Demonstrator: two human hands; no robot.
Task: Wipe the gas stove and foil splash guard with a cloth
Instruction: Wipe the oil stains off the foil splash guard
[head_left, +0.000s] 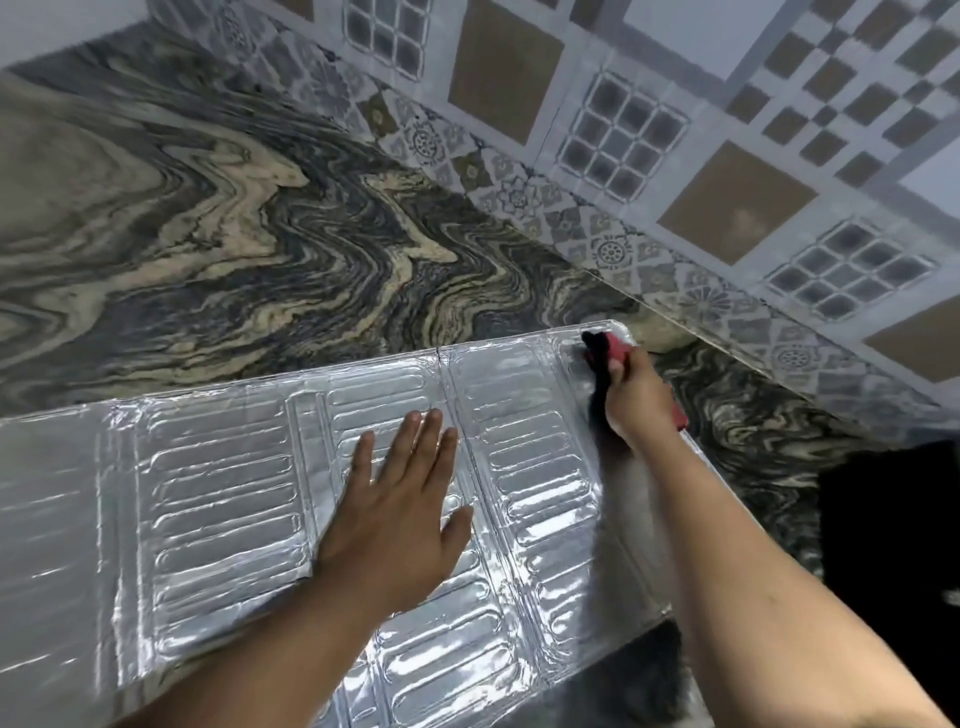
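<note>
Foil splash guard (223, 499): lies flat on marbled stone worktop (208, 218), fills lower half of frame, L edge to right of centre; embossed oblong ribs, fold creases between panels.
Cloth (613, 353): red w/ dark part, far right corner of guard, upper right of centre, pressed onto foil.
Right hand (636, 400): closed round the cloth, fingers curled over it, knuckles up.
Left hand (400, 509): flat on middle panel, fingers spread, palm down, pinning the sheet; grips nothing.
Gas stove: not clearly in view; dark shape at right edge, can't tell what it is.
Wall: patterned tiles (623, 135), upper right, meets worktop just behind guard's corner.
Handling, guard: prob. very light, thin, springy at folds; dents + tears easily, would skid on smooth stone if not held. Edges may be sharp.
Where to hold: flat palm on a panel near the wiped spot, not pinching edge or crease.
Handling, cloth: soft, bunches; light pressure along ribs, not across.
Step (judged): wiping guard's far corner; stove not yet seen to.
</note>
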